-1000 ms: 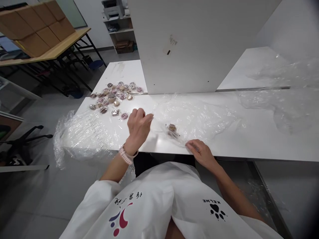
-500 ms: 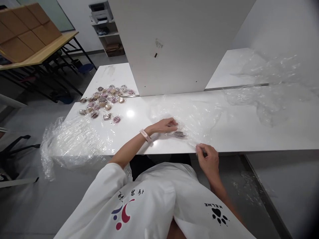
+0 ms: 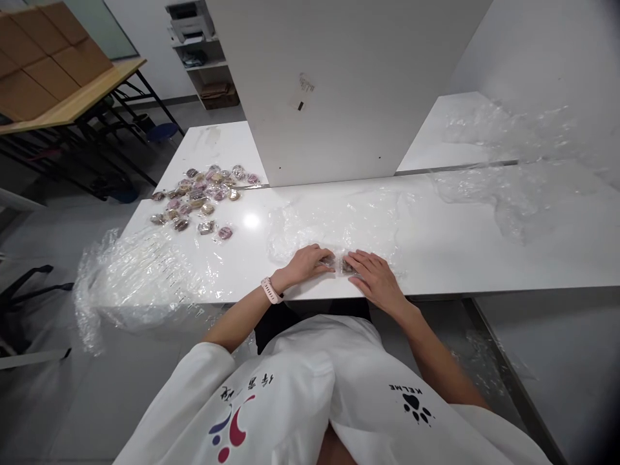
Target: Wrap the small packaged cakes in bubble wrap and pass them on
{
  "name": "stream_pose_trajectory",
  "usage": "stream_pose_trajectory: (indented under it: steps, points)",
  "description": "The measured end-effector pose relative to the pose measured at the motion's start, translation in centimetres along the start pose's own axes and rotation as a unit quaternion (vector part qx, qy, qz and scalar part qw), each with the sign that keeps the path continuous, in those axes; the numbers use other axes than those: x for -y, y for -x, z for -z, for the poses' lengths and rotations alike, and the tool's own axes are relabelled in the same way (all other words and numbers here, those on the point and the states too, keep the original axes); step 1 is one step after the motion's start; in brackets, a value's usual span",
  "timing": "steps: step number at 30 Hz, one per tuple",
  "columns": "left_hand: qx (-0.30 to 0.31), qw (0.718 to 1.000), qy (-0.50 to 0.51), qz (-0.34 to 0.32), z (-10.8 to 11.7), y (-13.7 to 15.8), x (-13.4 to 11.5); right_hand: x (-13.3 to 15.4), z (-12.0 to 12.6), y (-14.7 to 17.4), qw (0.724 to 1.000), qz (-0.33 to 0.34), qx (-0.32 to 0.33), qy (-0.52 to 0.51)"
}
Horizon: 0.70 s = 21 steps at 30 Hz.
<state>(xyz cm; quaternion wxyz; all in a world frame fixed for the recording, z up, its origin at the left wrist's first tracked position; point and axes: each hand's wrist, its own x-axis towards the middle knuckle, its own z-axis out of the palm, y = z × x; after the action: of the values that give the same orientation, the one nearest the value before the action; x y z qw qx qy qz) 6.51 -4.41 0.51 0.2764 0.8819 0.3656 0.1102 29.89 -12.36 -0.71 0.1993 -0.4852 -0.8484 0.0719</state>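
Note:
A sheet of clear plastic film lies on the white table in front of me. On its near edge is a small dark piece under shiny film, between my two hands. My left hand, with a pink watch band at the wrist, has its fingers closed on the film just left of that piece. My right hand is on its right side, with fingers over the film and the piece and the thumb nearer me. The fingers partly hide the piece.
Several small wrapped round pieces, brown, pink and yellowish, lie loose at the table's left. A stack of clear plastic bags hangs over the front left edge. More clear film lies at the right. A white panel rises behind.
My right hand has moved from the table's front edge up and left to the dark piece. My left hand has shifted slightly left and nearer me. The film now lies flatter.

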Motion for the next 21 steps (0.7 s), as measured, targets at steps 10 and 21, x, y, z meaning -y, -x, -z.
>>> stream_pose_trajectory:
  steps: [10, 21]
  points:
    - [-0.059, 0.976, -0.015, 0.210, 2.2, -1.4, -0.2, -1.9, -2.6, -3.3, 0.986, -0.110, -0.073, -0.099]
    - [-0.108, 0.992, -0.051, 0.027, -0.5, 2.3, 2.0, -4.9, -4.3, -8.2, 0.958, -0.272, -0.094, -0.012]
